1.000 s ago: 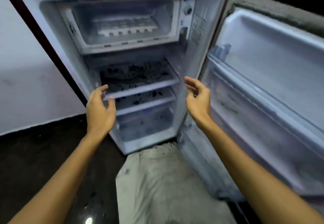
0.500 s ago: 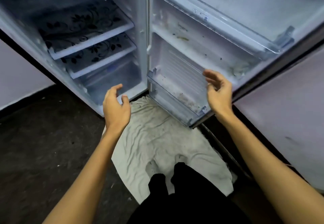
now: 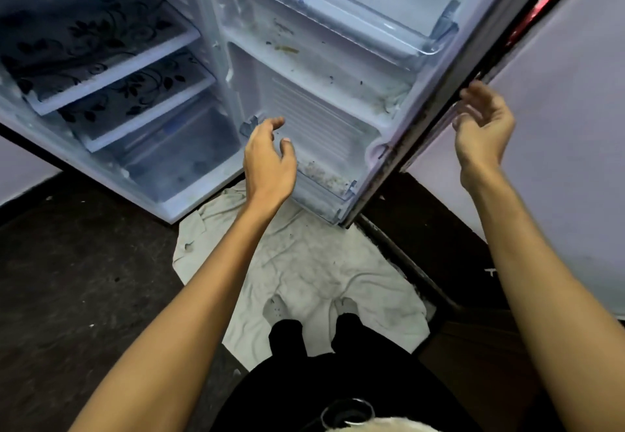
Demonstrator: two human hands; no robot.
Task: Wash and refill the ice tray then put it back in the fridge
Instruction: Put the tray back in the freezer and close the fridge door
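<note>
Neither hand grips anything: left hand hovers with fingers loosely spread before the open fridge door's lower bin, right hand curled open at the door's outer edge, ice tray out of view, no writing legible.

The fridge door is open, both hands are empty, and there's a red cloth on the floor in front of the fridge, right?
Not quite. The cloth on the floor is whitish, not red, as the head view shows. The rest holds: the fridge door stands open, and the left hand and right hand are both empty.
</note>
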